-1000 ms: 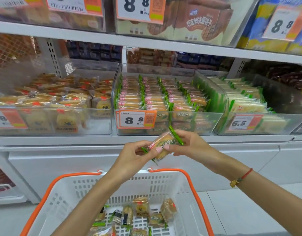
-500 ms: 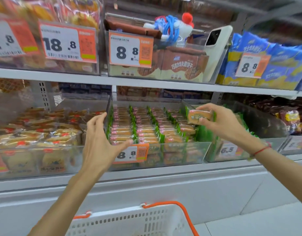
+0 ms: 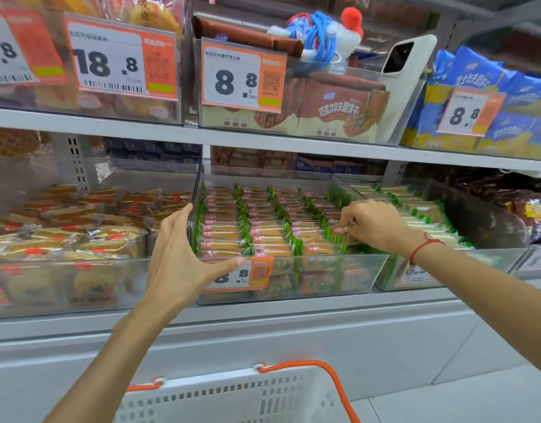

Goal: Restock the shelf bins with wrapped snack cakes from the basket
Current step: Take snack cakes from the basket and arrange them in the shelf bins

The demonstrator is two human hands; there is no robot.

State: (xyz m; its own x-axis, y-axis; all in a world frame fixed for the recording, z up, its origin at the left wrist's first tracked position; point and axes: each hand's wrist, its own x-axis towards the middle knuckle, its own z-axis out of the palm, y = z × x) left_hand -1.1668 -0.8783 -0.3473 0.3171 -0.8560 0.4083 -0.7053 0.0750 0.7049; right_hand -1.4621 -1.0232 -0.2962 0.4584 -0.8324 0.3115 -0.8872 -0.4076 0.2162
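Evidently mid-placement, my right hand pinched a snack cake into the middle bin's rightmost row (left hand, spread, bracing its corner); next, probably the basket below.

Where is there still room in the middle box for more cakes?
The clear middle bin is crowded: four packed rows. The only room shows at the front right corner, where the right hand tucks a wrapped cake. The left hand steadies its left corner.

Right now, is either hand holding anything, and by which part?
The right hand pinches a green-edged wrapped snack cake by its top edge, over the clear plastic bin's rightmost row. The left hand holds nothing; it braces the bin's front-left corner.
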